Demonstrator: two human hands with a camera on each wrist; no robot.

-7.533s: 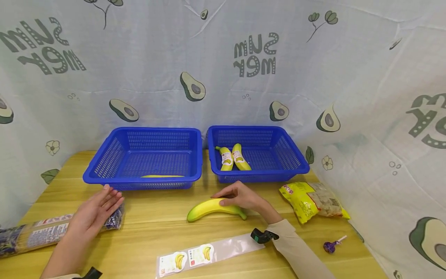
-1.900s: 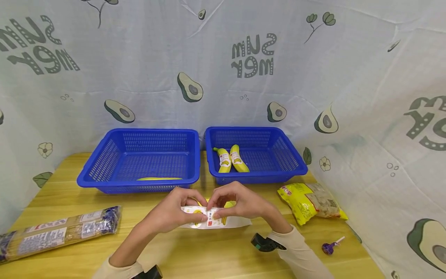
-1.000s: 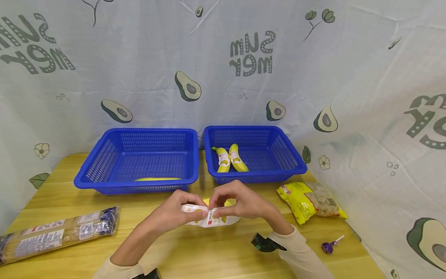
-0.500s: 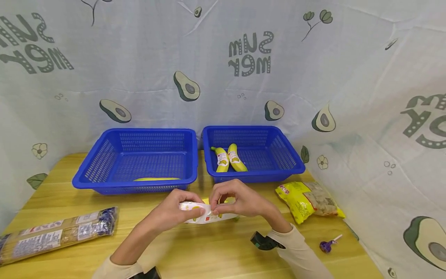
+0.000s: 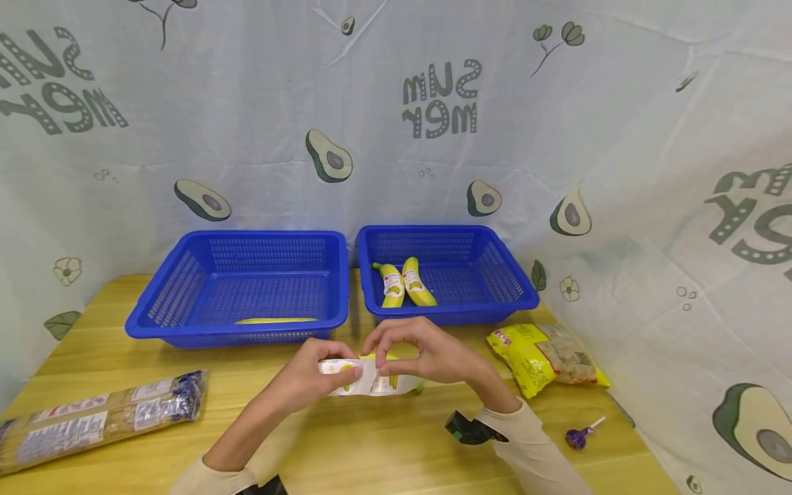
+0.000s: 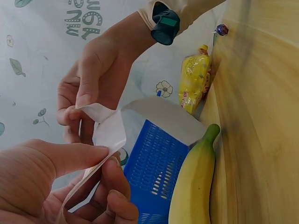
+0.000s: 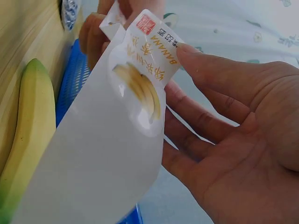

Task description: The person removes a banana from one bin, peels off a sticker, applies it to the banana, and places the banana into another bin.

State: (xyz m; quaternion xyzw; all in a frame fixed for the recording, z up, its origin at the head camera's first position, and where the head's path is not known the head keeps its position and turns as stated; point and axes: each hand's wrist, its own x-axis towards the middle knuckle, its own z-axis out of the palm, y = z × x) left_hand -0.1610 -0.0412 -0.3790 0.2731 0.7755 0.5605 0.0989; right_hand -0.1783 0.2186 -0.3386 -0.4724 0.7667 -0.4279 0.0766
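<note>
In the head view, my left hand (image 5: 315,375) pinches the left part of a white sticker strip (image 7: 88,158) between thumb and fingers. My right hand (image 5: 427,350) pinches the edge of a banana sticker (image 7: 138,88) on that strip; the sticker's printed end lifts away from the backing in the right wrist view. Both hands hold the strip above the table, side by side. A yellow banana with green tips (image 6: 196,182) lies on the table just behind the strip, mostly hidden in the head view.
A blue basket (image 5: 236,335) at back left contains a yellow banana (image 5: 275,320). Another blue basket (image 5: 458,315) at back right has two stickered bananas (image 5: 418,289). A noodle pack (image 5: 102,419) lies left; a yellow snack bag (image 5: 544,357) and a lollipop (image 5: 577,438) lie right.
Earlier the strip lay on the table and my right hand was on the banana. Both hands then took up the strip, and my right fingers have lifted a sticker's edge from the backing.
</note>
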